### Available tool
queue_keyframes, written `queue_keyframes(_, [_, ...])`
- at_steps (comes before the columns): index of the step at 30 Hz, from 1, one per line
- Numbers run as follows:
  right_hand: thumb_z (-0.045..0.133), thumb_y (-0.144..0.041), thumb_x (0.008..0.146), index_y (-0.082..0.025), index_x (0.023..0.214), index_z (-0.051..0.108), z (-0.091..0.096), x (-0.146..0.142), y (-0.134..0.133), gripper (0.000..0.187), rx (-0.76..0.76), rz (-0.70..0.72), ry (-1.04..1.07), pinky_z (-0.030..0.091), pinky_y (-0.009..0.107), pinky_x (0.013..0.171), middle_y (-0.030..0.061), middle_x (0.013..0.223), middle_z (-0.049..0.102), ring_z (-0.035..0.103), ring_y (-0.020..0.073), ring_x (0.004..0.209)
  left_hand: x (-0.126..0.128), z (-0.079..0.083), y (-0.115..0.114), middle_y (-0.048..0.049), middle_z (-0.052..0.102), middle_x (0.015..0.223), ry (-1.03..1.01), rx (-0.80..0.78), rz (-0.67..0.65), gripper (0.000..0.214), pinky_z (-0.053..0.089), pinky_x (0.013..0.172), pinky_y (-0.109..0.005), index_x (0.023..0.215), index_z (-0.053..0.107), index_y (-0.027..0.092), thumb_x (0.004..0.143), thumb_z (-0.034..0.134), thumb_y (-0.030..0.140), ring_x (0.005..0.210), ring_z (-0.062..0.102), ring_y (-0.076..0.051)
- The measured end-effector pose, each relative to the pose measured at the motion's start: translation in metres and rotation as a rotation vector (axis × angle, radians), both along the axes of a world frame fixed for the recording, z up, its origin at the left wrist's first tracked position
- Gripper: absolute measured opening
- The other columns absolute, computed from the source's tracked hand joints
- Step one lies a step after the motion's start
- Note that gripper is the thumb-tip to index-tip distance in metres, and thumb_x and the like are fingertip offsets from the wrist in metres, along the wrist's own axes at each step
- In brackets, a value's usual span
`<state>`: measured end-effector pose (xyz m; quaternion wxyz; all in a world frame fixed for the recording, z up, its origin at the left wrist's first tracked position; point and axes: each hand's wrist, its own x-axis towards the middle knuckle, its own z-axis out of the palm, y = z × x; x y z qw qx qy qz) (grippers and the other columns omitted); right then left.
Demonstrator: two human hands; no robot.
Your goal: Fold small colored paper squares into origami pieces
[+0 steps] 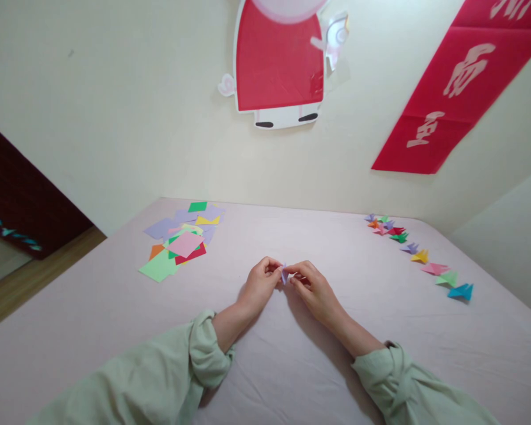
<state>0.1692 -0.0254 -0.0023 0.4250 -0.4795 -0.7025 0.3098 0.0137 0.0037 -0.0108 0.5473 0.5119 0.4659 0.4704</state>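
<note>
A small folded piece of purple paper [284,274] is held upright between my two hands, just above the pale table cover. My left hand [263,280] pinches its left side with thumb and fingers. On the other side, my right hand [312,289] has its index finger and thumb at the paper's right edge, the fingers bent. Much of the paper is covered by my fingertips, so its exact folded shape is hard to make out.
Loose coloured paper squares [184,244] lie in an overlapping pile at the back left. Along the right side runs a row of folded paper figures [436,268] in several colours. A wall with a red cartoon cutout [279,59] and a red banner [460,88] rises behind the table [265,378].
</note>
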Motion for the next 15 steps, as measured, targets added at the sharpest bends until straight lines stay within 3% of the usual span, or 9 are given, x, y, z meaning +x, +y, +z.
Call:
queue_keyframes(5, [0.05,-0.015,0.085,-0.024,0.103,0.065,0.0018,-0.0018,-0.0013,0.025,0.004,-0.021,0.029,0.05,0.029,0.072,0.0045,0.1,0.051,0.057,0.0142,0.08,-0.0007,0.0027,0.0004,0.0024,0.06,0.069,-0.082,-0.051,0.022,0.018,0.042,0.054,-0.019,0.086,0.056,0.017,0.072,0.063,0.026,0.059,0.056,-0.009])
queue_keyframes(15, [0.054,-0.023,0.083,-0.02,0.092,0.06,0.0006,-0.0021,0.0002,0.011,-0.137,-0.06,0.119,0.047,0.031,0.071,0.0025,0.088,0.063,0.058,0.0165,0.077,-0.0003,0.0075,-0.0035,0.0027,0.058,0.067,-0.006,0.022,-0.067,0.009,0.041,0.056,-0.021,0.081,0.057,0.017,0.074,0.054,0.019,0.059,0.054,-0.01])
